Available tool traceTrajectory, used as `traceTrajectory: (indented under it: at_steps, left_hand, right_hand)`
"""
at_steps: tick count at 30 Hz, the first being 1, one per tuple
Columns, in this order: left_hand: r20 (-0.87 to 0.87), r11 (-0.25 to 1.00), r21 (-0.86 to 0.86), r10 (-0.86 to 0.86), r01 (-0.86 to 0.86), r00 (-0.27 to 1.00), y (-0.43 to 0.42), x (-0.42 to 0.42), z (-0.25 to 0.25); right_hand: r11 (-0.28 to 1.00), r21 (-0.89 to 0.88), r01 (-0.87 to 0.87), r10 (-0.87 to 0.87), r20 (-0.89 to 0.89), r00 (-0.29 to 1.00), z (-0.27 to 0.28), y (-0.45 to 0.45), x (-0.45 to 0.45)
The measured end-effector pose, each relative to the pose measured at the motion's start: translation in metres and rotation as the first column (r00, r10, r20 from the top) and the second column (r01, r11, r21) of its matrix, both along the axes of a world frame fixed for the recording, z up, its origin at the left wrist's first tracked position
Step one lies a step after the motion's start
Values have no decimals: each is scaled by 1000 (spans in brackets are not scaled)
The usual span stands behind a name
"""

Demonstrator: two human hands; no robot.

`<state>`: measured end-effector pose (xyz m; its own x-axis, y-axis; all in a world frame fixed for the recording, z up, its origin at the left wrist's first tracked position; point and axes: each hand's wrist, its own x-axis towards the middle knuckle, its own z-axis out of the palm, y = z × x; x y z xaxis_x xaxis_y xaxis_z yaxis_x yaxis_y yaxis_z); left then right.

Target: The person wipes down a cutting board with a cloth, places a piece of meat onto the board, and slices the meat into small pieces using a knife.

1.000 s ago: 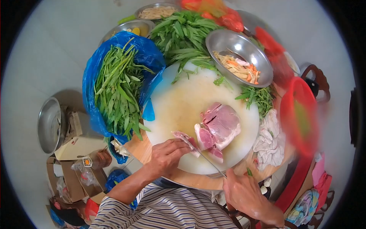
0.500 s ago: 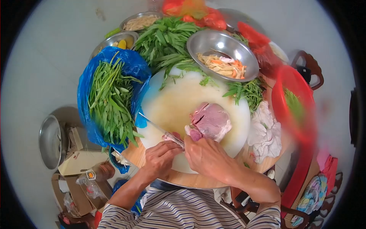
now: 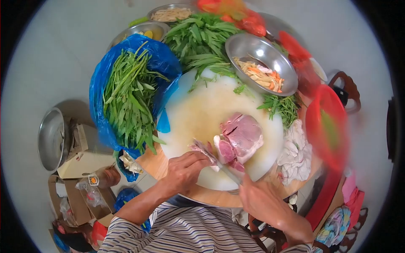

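The right hand [image 3: 262, 201] grips a knife [image 3: 221, 165], fingers closed. The left hand [image 3: 185, 170], fingers curled, presses meat [image 3: 201, 148] by the table's [image 3: 202, 197] near edge.

A wooden table [image 3: 149, 165] carries a round white board [image 3: 192, 114], a crumpled cloth [image 3: 296, 154] and leafy greens [image 3: 202, 38].

Meat [image 3: 247, 133] lies on the chopping board [image 3: 190, 105], with a bag [image 3: 95, 95] of greens [image 3: 130, 99] to the board's left, a leafy heap [image 3: 198, 40] behind it, a bowl [image 3: 255, 47] of food strips [image 3: 263, 76] at its back right, and a cloth [image 3: 294, 158], then a basin [image 3: 313, 118], to its right
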<state>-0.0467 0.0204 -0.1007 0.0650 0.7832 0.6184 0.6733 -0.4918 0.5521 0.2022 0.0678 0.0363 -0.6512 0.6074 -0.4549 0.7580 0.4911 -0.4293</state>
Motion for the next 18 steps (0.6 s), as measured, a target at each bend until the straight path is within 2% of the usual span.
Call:
traceTrajectory:
  at_steps: [3,4,6,10,12,13,15,16,18]
  left_hand:
    - [-51,1000,-26,-10,9,999,-3,-2,3]
    - [-47,999,-31,-9,7,999,-3,-1,2]
    - [-51,999,-26,-22,20,998,-2,-1,4]
    - [-66,998,-26,55,-56,996,0,-1,5]
    - [-46,996,-50,77,-79,996,-3,1,5]
    - [-31,996,-51,68,-69,997,-2,0,6]
    - [-11,997,-51,59,-59,998,-1,-1,4]
    - [-14,998,-50,36,-37,999,0,-1,2]
    - [-15,999,-43,-7,6,1000,0,2,2]
  right_hand:
    - [996,81,-36,52,-200,979,-37,24,-38]
    - [996,87,-20,38,-211,977,-45,27,-49]
    - [988,144,-63,88,-173,981,-52,29,-61]
    - [991,133,-30,58,-207,977,-32,13,-28]
    - [1000,1,4,-3,-115,993,-8,-1,-3]
    - [1000,-12,-11,10,-103,995,-4,-6,3]
    - [999,-41,26,-22,95,995,0,-12,11]
    - [999,-44,32,-27,102,994,-1,-9,8]
    - [998,-26,55,-55,-4,998,-8,5,-10]
